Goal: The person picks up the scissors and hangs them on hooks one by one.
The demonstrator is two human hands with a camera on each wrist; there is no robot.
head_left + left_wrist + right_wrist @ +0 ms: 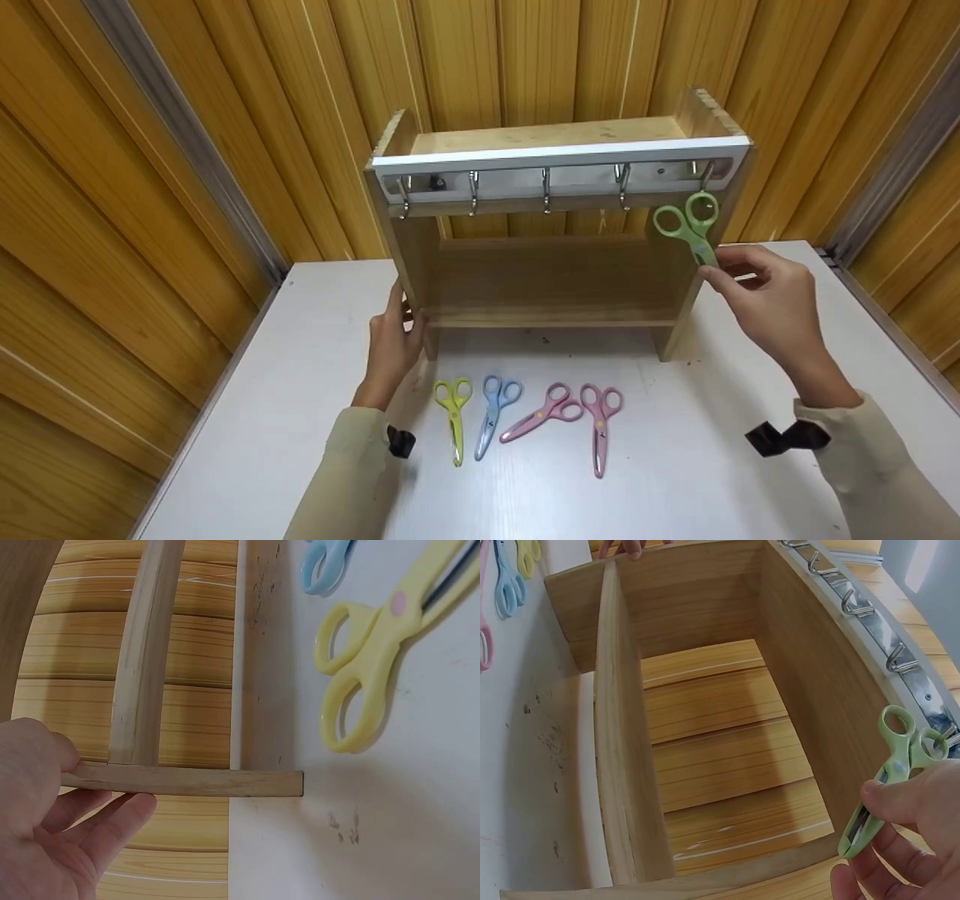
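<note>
My right hand (780, 300) pinches green scissors (694, 229) by the blade end, handles upward. One finger loop is at the rightmost metal hook (706, 176) of the wooden shelf (555, 289); in the right wrist view the hook's tip shows at that loop of the green scissors (897, 757). With thumb and fingers on either side of the shelf's left side panel (187, 780), my left hand (394, 341) grips it low down. In front of the shelf lie yellow scissors (454, 420), blue scissors (492, 416) and two pink scissors (545, 414).
A white rail (510, 159) with several metal hooks runs along the shelf's upper front. The shelf stands on a white table (330, 315). Wood-patterned walls (525, 60) enclose the back and both sides.
</note>
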